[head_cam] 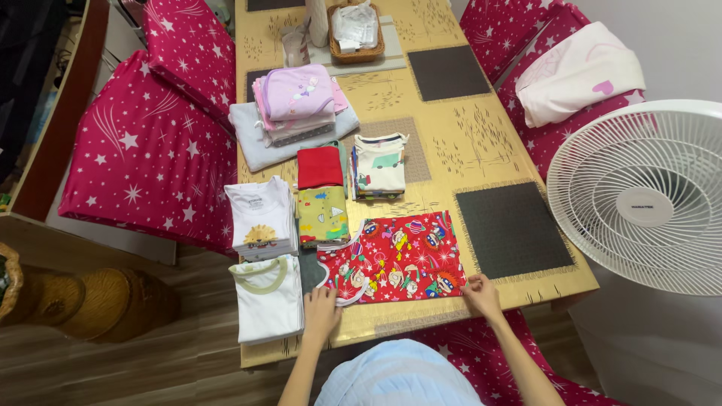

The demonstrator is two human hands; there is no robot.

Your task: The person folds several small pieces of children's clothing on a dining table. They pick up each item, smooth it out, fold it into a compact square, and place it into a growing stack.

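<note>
A small red printed shirt (398,259) with cartoon figures lies flat near the front edge of the yellow table (466,143). My left hand (322,310) rests on the shirt's collar end at the left, fingers pressing down. My right hand (481,293) pinches the hem corner at the right. To the left lie a folded white shirt with green trim (268,297) and a white stack with a lion print (261,218). Behind are an olive printed piece (322,214), a red folded piece (320,167) and a cream printed stack (380,165).
A pile of pastel clothes (297,105) sits on a grey towel further back, with a wicker basket (355,34) behind it. Dark placemats (511,229) lie on the table. A white fan (643,195) stands at the right. Red star-covered chairs (150,143) flank the table.
</note>
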